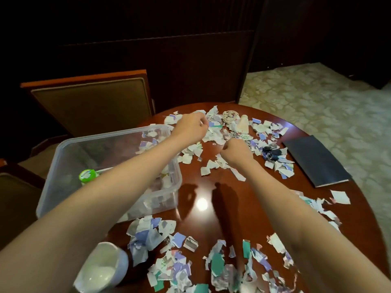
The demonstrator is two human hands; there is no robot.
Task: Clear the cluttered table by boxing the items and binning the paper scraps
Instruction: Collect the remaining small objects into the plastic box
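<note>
Leaning over the counter [211,187], just right of the clear box [101,135], curling the left hand [191,125] and right hand [234,151] (contents impossible to tell) among paper scraps [213,136] beside its far corner; risking flicking scraps floorward by raking hastily.

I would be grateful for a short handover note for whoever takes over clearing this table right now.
Left hand: fingers curled, pinching paper scraps at the far side of the table.
Right hand: closed in a fist on scraps near the middle.
Box: at the table's left, holding a green-capped item; the rest inside is unclear.
Done: some items boxed.
Left: cup near left, notebook right, rubber bands and small bottle far side. Scraps cover much of the table. No bin is in view.
</note>
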